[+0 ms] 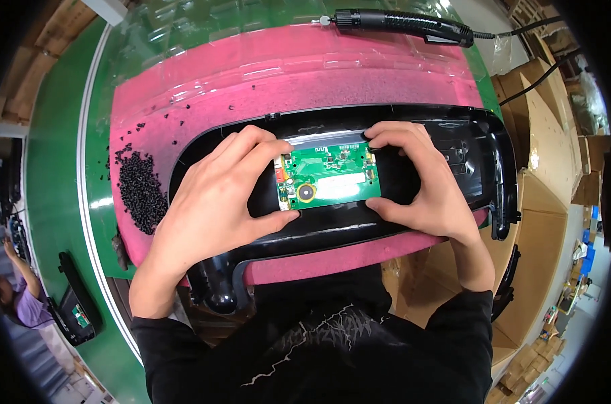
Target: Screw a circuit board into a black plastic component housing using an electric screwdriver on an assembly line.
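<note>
A green circuit board (332, 172) with small chips, a round buzzer-like disc and connectors along its left end lies level between my hands. My left hand (218, 188) grips its left end, fingers on the far corner and thumb at the near one. At the opposite end my right hand (423, 178) pinches the board the same way. Beneath is a long, glossy black plastic housing (447, 135), its hollow side up. Whether the board rests in the housing or hovers just over it, I cannot tell.
A pile of small black screws (140, 192) sits left of the housing on a pink mat (319, 87). A black electric screwdriver (403, 27) lies at the back by clear plastic trays (252, 64). Cardboard boxes (537, 236) stand at right. Far left, a co-worker (33, 296) is near another black housing (77, 303).
</note>
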`<move>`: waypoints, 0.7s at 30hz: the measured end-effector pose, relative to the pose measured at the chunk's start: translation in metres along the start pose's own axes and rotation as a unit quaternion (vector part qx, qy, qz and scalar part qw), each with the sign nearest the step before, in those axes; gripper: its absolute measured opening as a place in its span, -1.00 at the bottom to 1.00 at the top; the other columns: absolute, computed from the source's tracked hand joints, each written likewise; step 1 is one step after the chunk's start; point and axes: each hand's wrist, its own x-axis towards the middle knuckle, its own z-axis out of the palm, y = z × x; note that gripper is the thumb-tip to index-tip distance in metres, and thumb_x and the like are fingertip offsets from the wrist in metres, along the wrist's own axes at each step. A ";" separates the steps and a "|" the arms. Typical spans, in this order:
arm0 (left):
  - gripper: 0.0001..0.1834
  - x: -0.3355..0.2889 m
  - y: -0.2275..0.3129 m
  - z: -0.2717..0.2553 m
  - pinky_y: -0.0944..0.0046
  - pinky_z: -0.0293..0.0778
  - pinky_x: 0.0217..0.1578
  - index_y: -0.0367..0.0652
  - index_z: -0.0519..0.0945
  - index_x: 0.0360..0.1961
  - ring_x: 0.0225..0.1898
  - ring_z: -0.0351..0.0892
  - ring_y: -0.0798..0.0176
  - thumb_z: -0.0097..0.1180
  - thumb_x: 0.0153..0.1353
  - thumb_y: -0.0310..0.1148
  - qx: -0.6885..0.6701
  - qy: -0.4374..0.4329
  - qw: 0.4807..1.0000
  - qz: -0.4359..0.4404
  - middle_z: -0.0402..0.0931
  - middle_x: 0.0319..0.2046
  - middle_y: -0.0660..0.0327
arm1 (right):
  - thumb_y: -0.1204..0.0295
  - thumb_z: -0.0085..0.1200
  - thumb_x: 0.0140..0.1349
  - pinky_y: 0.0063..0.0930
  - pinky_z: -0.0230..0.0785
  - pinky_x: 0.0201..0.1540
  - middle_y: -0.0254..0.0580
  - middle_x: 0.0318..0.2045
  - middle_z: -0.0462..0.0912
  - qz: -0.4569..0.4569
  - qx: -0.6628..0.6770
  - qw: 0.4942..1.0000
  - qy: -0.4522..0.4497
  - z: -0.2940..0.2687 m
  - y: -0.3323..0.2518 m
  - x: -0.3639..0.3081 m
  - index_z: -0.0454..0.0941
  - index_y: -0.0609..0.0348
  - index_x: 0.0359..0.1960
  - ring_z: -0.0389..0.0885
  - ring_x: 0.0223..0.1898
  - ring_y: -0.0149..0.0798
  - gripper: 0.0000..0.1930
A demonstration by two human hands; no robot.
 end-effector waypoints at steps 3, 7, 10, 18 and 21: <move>-0.28 0.003 0.002 -0.001 0.05 0.50 0.00 -0.16 0.53 0.07 0.02 0.54 -0.09 0.52 -0.22 -0.34 0.031 -0.010 0.999 0.003 0.46 0.02 0.09 | 0.51 0.44 -0.17 -0.18 0.30 0.24 -0.05 0.12 0.49 -0.004 -0.003 1.000 -0.013 -0.001 0.003 0.002 0.46 0.18 0.04 0.41 0.17 0.06 -0.36; -0.27 0.006 0.002 -0.001 0.02 0.51 0.01 -0.16 0.54 0.06 0.05 0.54 -0.09 0.53 -0.24 -0.34 0.034 -0.018 0.999 0.003 0.45 0.03 0.10 | 0.52 0.44 -0.17 -0.17 0.30 0.25 -0.05 0.12 0.49 0.001 -0.017 1.000 -0.016 -0.004 0.002 0.002 0.45 0.20 0.04 0.41 0.17 0.07 -0.36; -0.27 0.007 0.002 0.000 0.03 0.51 0.01 -0.16 0.54 0.06 0.05 0.53 -0.08 0.53 -0.25 -0.34 0.039 -0.020 0.999 0.004 0.45 0.02 0.10 | 0.51 0.44 -0.17 -0.17 0.30 0.25 -0.05 0.12 0.49 0.009 -0.018 1.000 -0.017 -0.004 0.002 0.002 0.45 0.20 0.04 0.41 0.18 0.08 -0.36; -0.31 0.007 0.000 0.003 0.08 0.54 -0.11 -0.23 0.52 0.03 -0.02 0.55 0.02 0.53 -0.18 -0.29 0.062 -0.003 0.997 0.036 0.45 -0.02 0.14 | 0.52 0.44 -0.17 -0.19 0.30 0.24 -0.06 0.11 0.48 0.007 -0.028 0.999 -0.013 -0.002 0.003 0.001 0.45 0.20 0.04 0.41 0.17 0.06 -0.36; -0.30 0.008 -0.001 0.003 0.09 0.54 -0.11 -0.23 0.52 0.04 -0.02 0.54 0.03 0.54 -0.17 -0.29 0.065 -0.002 0.997 0.041 0.44 -0.01 0.15 | 0.53 0.44 -0.18 -0.19 0.30 0.23 -0.06 0.11 0.48 0.009 -0.029 0.999 -0.014 -0.002 0.004 0.001 0.45 0.20 0.04 0.41 0.16 0.06 -0.36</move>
